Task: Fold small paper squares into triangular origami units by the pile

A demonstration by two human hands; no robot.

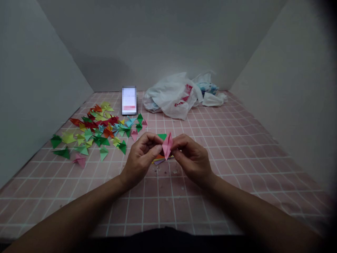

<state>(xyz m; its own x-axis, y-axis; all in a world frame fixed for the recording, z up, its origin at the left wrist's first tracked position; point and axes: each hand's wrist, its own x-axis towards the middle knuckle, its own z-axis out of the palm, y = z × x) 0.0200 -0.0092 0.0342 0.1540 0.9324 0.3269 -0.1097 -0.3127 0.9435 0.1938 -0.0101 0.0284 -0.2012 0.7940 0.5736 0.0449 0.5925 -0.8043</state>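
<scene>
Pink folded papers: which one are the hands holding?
The diamond-shaped one, between the left hand and right hand. The other pink ones lie on the cloth, farther left, touched by neither hand.

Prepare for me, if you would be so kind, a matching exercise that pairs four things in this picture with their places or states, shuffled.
Things:
1. pink folded paper
2. phone
3. white plastic bag
4. many-coloured folded papers

Places or states:
A. crumpled, with red markings
B. scattered over the left part of the checked cloth
C. held between the left hand and the right hand
D. screen lit, facing the person

Right pairs: 1-C, 2-D, 3-A, 4-B
</scene>
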